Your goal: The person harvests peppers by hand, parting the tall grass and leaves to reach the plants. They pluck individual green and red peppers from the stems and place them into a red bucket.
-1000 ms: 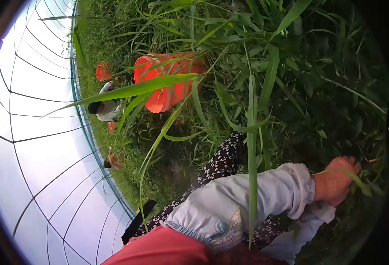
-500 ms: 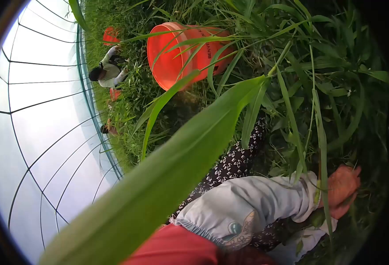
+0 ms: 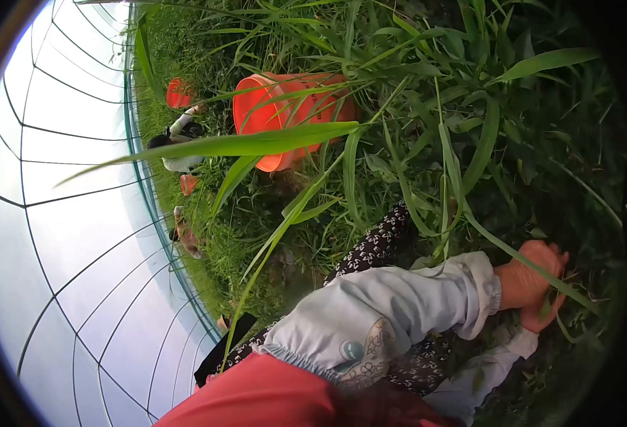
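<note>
The view is turned sideways, with the sky on the left. My right hand (image 3: 532, 274), in a pale sleeve cuff (image 3: 473, 292), reaches low into the green weeds (image 3: 498, 206) with its fingers bent. Right beside it, partly covered, is my left hand (image 3: 539, 315), with small leaves at its fingers. Both hands look closed, but what they grip is lost among the leaves and shadow. A long grass blade (image 3: 534, 265) crosses in front of my right hand. My patterned trouser leg (image 3: 374, 245) shows behind the sleeve.
An orange bucket (image 3: 256, 107) lies on its side in the grass. Tall grass with a broad leaf (image 3: 256, 144) arches across the view. Farther off are a person in a light top (image 3: 182, 146), another person (image 3: 189, 238) and smaller orange buckets (image 3: 178, 93). Netting (image 3: 139, 164) runs behind.
The view has shifted, and the broad leaf no longer covers my trouser leg. Both hands stay low and close together in the weeds, with more of my left hand showing.
</note>
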